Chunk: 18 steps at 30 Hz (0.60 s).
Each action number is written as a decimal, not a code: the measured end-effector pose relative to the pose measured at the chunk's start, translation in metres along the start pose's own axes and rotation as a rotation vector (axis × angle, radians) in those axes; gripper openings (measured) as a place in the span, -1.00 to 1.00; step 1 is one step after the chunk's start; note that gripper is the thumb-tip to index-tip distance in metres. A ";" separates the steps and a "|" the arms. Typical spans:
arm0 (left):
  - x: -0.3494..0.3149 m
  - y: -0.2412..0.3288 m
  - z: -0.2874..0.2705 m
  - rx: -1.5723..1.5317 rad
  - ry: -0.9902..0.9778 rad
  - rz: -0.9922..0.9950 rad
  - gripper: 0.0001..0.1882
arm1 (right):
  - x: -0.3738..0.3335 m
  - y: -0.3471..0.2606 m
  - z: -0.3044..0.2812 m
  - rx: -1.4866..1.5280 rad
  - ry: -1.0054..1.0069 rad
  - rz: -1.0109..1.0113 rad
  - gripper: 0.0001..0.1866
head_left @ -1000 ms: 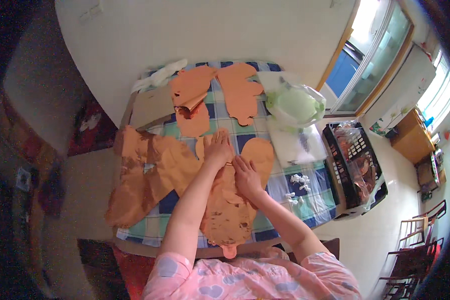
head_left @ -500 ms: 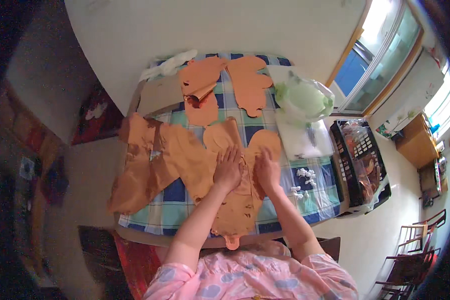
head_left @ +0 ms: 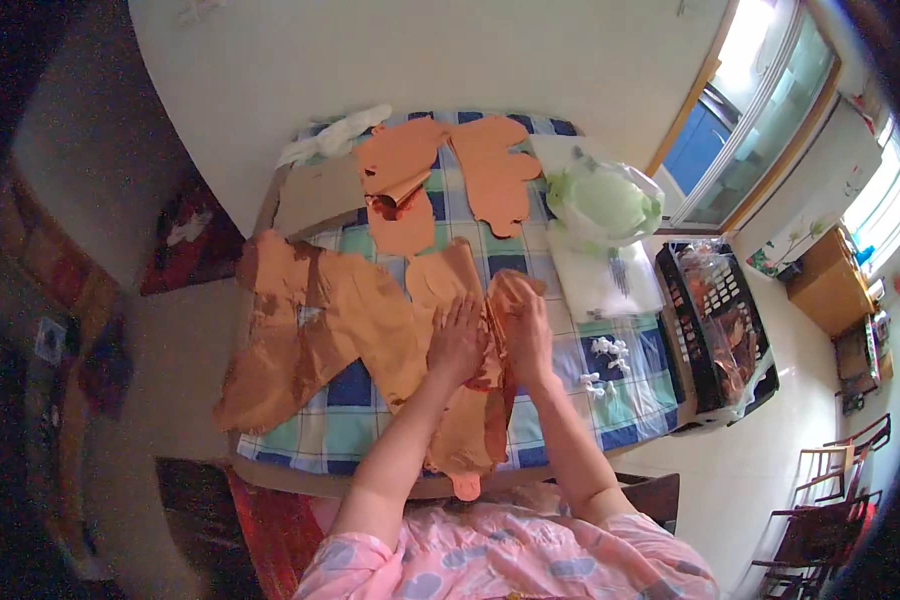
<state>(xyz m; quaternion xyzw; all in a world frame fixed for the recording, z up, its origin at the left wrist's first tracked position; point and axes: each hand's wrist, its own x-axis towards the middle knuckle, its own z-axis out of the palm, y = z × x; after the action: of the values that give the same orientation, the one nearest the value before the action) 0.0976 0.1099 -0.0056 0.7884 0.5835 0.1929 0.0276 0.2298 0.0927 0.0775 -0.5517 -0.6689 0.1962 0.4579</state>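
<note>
A flat, copper-coloured foil balloon (head_left: 465, 425) lies on the checked tablecloth in front of me, its small neck tab hanging over the near table edge. My left hand (head_left: 457, 340) rests flat on its middle, fingers stretched out. On its right side my right hand (head_left: 530, 335) is closed on the foil, and that edge is raised and curled inward; the fingertips are partly hidden. Just left of it spreads another large, creased copper foil sheet (head_left: 370, 310), whose border with the balloon is hard to make out.
Farther back lie more flat foil balloons (head_left: 492, 175), one partly curled, and a tan board (head_left: 320, 195). Toward the right are a pale green plastic bag (head_left: 605, 205), white sheets (head_left: 610, 270) and small white pieces (head_left: 612, 350). A black crate (head_left: 715, 330) stands beside the table.
My right hand has closed on the balloon's right side and lifted it, folding that edge inward. My left hand stays pressed on the foil.
</note>
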 end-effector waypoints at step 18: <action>-0.003 -0.017 0.004 -0.400 -0.050 -0.158 -0.32 | -0.021 0.057 0.023 -0.375 -0.465 -0.284 -0.38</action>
<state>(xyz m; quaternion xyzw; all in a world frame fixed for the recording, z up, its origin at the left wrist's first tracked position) 0.0826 0.1130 -0.0146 0.7237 0.5925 0.2824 0.2133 0.2419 0.0975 0.0137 -0.4679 -0.8503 0.1243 0.2063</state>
